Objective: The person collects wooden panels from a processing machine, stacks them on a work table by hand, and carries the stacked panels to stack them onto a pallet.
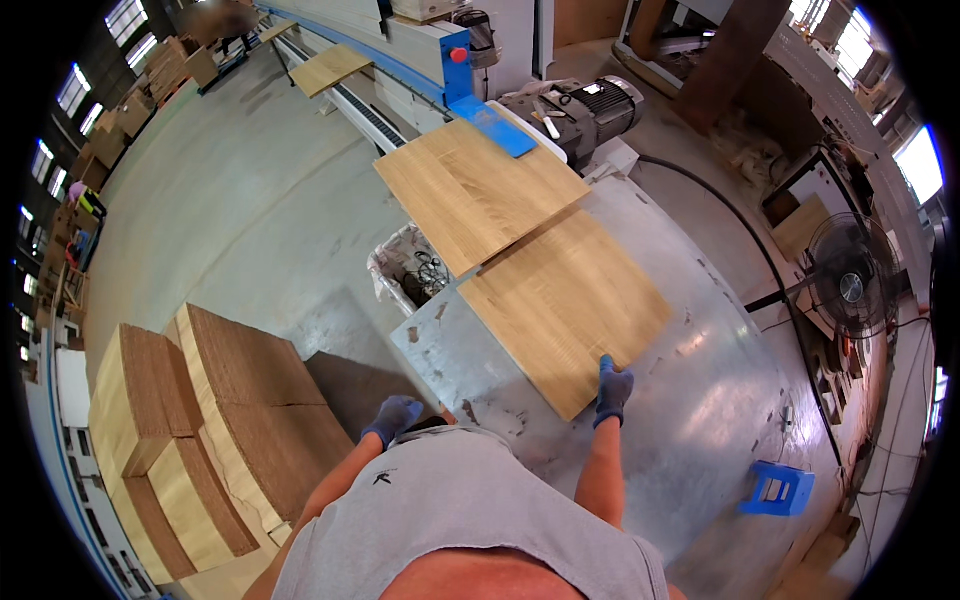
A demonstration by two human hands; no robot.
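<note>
My right hand (613, 390), in a blue-grey glove, grips the near corner of a wood-grain panel (570, 310), thumb on top. That panel lies on the shiny metal table (710, 400), and its far edge meets a second wood-grain panel (480, 190), which slightly overlaps it. The second panel reaches under the blue plate (495, 127) at the machine's end. My left hand (393, 417), gloved too, is loosely closed beside my waist at the table's left edge, with nothing visible in it. Its fingers show only in part.
Stacked boards (265, 400) stand at my left. A bin with scraps (408, 268) is beside the table. More panels (330, 68) lie along the conveyor (365, 118). A motor (600, 105), a black fan (850, 285) and a blue stool (778, 488) are to the right.
</note>
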